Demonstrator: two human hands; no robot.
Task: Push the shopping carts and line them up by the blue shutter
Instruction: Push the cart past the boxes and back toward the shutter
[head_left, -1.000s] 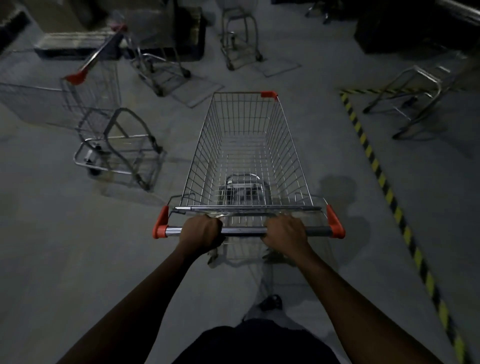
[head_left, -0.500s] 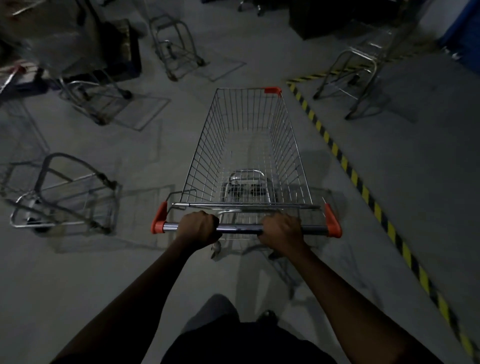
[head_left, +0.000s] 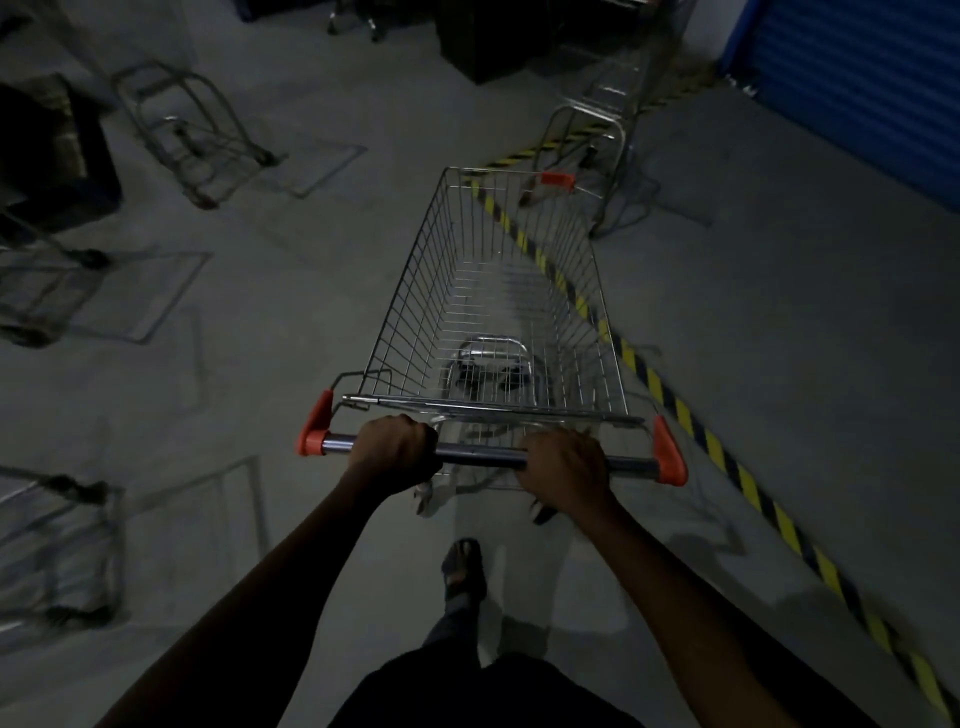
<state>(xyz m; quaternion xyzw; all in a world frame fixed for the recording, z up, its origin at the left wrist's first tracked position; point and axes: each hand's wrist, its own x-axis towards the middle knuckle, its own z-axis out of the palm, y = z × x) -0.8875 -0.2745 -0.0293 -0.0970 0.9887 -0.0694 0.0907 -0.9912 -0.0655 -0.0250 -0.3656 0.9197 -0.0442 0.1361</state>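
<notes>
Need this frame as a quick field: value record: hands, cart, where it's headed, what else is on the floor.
left hand: closed on handle bar, left of centre
right hand: closed on handle bar, right of centre
pushed cart: basket empty, front over the yellow-black floor stripe
blue shutter: upper right, ahead of the cart
parked cart: beyond the stripe, near the shutter
loose carts: several at left, blurred
lighting: dim
</notes>
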